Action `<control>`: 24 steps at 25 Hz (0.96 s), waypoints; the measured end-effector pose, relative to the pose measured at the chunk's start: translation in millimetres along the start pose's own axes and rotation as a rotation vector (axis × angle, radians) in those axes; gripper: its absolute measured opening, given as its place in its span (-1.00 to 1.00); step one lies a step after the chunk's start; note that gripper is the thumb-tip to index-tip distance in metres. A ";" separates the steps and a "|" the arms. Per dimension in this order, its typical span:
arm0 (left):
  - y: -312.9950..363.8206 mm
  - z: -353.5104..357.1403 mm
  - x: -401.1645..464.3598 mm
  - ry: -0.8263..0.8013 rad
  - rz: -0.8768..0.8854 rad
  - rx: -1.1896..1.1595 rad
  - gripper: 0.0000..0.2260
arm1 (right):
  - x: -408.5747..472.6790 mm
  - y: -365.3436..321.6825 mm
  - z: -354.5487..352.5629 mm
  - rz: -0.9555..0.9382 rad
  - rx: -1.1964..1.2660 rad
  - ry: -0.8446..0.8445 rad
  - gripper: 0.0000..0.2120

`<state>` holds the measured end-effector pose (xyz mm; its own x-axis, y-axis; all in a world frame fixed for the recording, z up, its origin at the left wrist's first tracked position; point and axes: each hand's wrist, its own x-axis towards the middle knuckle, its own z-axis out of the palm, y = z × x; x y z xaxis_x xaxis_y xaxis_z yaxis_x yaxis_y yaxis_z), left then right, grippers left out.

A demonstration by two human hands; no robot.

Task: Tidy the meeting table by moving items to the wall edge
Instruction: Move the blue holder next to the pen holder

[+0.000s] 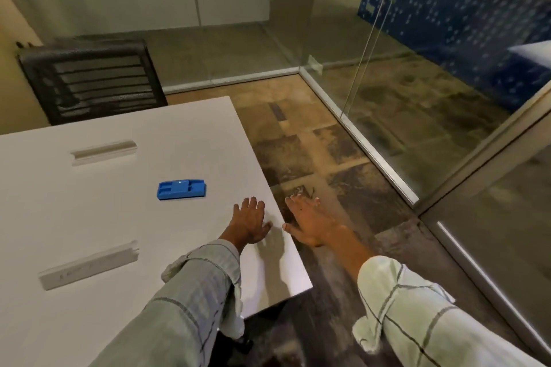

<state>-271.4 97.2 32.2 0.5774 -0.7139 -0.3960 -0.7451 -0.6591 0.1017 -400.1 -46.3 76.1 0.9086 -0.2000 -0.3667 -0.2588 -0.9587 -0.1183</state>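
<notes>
A blue plastic block, a whiteboard eraser by its look, lies on the white meeting table near its right edge. My left hand is stretched out over the tabletop a little to the right of and nearer than the eraser, fingers spread and straight, holding nothing. My right hand reaches out just past the table's right edge, above the floor, its fingers straight and its thumb close to the edge. Two grey cable-slot covers are set into the tabletop on the left.
A black mesh office chair stands at the table's far end. Glass partition walls enclose the room at the back and on the right. Patterned carpet tiles cover the floor between table and glass.
</notes>
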 end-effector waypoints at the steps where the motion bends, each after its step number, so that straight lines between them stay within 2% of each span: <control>1: 5.2 -6.5 10.7 0.009 -0.012 0.005 -0.36 | 8.9 15.5 -6.3 -0.026 -0.015 0.002 -0.29; 5: 8.5 -28.9 56.5 0.049 -0.145 -0.046 -0.35 | 61.6 70.4 -29.6 -0.163 -0.070 -0.019 -0.29; 12: 13.3 -41.1 104.3 0.074 -0.592 -0.284 -0.38 | 184.0 123.2 -72.8 -0.519 -0.176 -0.106 -0.29; 18: 20.3 -63.5 108.6 0.087 -0.826 -0.348 -0.40 | 243.7 117.3 -108.6 -0.767 -0.238 -0.116 -0.29; 24: -20.8 -64.5 105.5 0.136 -1.052 -0.430 -0.42 | 311.9 54.9 -107.9 -0.982 -0.354 -0.154 -0.29</control>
<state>-173.5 20.3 47.1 0.8984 0.2365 -0.3701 0.2890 -0.9528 0.0926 -95.6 -183.2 54.8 0.6090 0.7004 -0.3722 0.7011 -0.6948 -0.1603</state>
